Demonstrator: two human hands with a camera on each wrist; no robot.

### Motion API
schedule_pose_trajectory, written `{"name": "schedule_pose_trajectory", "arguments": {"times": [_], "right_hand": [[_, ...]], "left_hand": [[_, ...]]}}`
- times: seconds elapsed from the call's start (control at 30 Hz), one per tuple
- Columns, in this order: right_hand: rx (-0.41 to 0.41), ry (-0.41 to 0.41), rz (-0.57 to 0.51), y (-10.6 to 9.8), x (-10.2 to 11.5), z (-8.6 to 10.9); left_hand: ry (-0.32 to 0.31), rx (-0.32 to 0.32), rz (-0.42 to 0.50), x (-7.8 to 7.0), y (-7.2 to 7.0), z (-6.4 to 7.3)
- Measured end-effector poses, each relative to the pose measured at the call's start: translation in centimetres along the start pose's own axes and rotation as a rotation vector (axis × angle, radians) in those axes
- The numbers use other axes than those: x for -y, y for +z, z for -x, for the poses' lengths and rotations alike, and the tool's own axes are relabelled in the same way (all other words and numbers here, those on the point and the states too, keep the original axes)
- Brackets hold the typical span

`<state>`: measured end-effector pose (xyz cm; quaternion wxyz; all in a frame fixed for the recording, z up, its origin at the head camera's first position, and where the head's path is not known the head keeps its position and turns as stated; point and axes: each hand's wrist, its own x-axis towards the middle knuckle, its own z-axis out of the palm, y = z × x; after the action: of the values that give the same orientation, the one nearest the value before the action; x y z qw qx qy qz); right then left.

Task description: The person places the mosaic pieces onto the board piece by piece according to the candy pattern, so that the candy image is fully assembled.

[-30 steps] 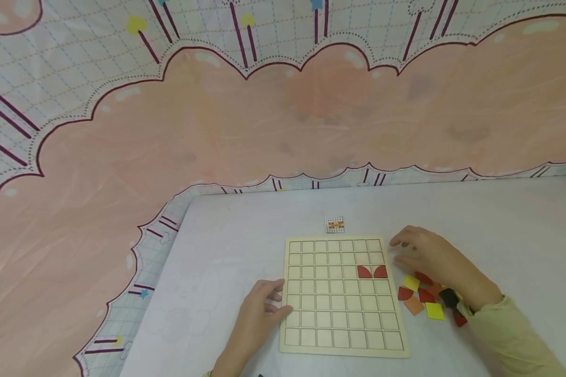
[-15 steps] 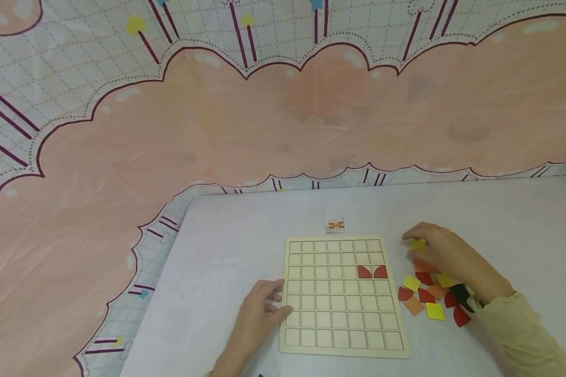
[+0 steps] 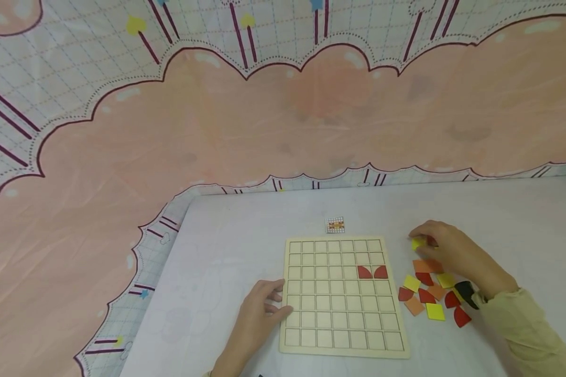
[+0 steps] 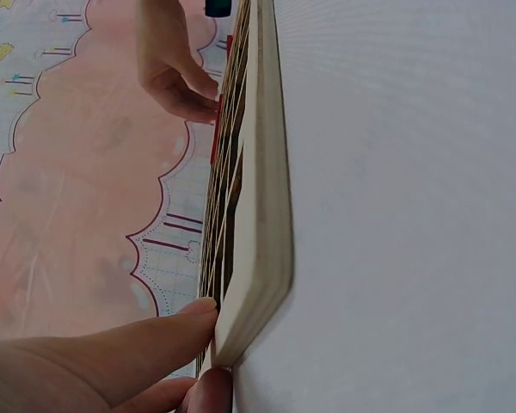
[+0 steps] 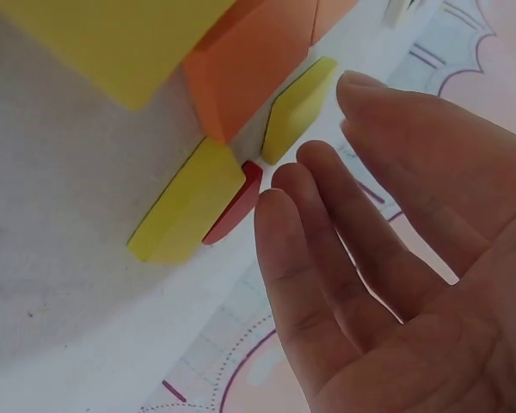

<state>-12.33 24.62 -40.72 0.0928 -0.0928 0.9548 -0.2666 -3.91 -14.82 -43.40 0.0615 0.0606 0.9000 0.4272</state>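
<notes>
My left hand (image 3: 259,311) rests at the left edge of a square wooden grid board (image 3: 344,239), thumb on the rim; the left wrist view shows its fingertips touching the board's edge (image 4: 262,258). Two red quarter-circle tiles lie in the board, a left one (image 3: 364,272) and a right one (image 3: 380,272). To the right of the board, my right hand (image 3: 445,248) is over a yellow tile (image 3: 417,243). In the right wrist view its fingers (image 5: 284,249) stay extended beside a yellow tile (image 5: 301,112) and a red tile (image 5: 239,205), pinching nothing visible.
Loose tiles lie right of the board, among them an orange tile (image 3: 413,306), a yellow tile (image 3: 435,311) and a red tile (image 3: 461,317). A small pattern card (image 3: 335,225) lies behind the board on the white table (image 3: 226,235). A dark object (image 3: 467,293) sits at my right wrist.
My right hand has moved right, away from the board's edge and over the yellow tile, uncovering more of the pile. My left hand has stayed put.
</notes>
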Motion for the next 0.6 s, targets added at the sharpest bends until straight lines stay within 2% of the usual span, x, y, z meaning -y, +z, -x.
{"name": "schedule_pose_trajectory", "arguments": {"times": [0.6], "right_hand": [[0.009, 0.011, 0.024, 0.1, -0.52, -0.54]], "left_hand": [[-0.001, 0.008, 0.0, 0.03, -0.01, -0.03]]}}
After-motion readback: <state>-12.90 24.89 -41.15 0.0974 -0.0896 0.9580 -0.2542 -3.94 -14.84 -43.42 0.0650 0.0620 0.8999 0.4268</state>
